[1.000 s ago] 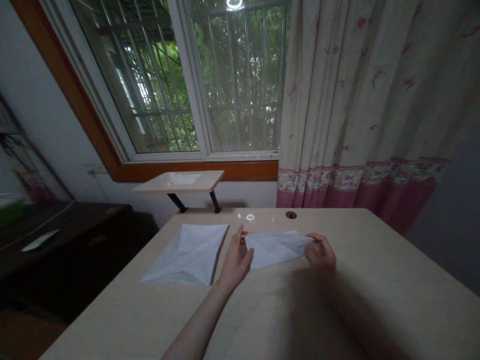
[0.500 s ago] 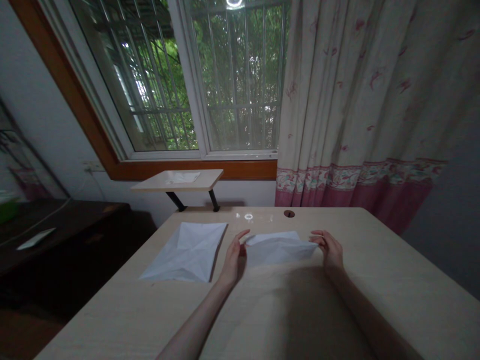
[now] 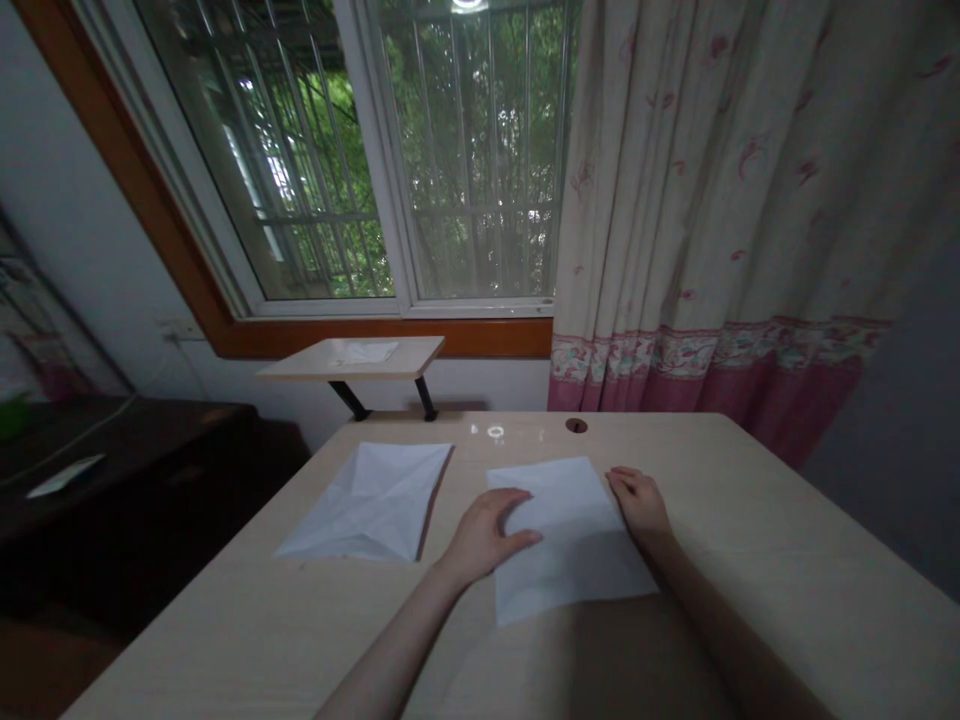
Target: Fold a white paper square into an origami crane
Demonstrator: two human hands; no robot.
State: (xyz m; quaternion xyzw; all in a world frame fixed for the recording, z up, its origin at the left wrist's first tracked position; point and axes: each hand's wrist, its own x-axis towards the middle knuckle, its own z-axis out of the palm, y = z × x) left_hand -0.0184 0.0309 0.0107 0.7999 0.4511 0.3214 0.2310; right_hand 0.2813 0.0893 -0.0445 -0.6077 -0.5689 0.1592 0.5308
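Note:
A sheet of white paper [image 3: 574, 545] lies flat on the light wooden table, with faint creases and a shadow across its near half. My left hand [image 3: 487, 535] rests over its left edge, thumb and fingers spread apart, nothing gripped between them. Beside the right edge is my right hand [image 3: 641, 508], its fingers curled and drawn together. Whether anything sits between those fingertips is too small to tell. Farther left, a second white paper [image 3: 371, 500] with crossing creases lies on the table, apart from both hands.
The table [image 3: 757, 550] has a round cable hole [image 3: 576, 426] near its back edge. A small raised shelf [image 3: 311, 362] on black legs stands at the back left, bearing a white paper piece [image 3: 367, 352]. A floral curtain [image 3: 697, 200] hangs behind the table. A dark cabinet [image 3: 142, 440] is at left.
The paper, previously held folded and lifted between both hands, now lies opened out on the table. My left hand has moved right and down onto it; my right hand has shifted slightly left.

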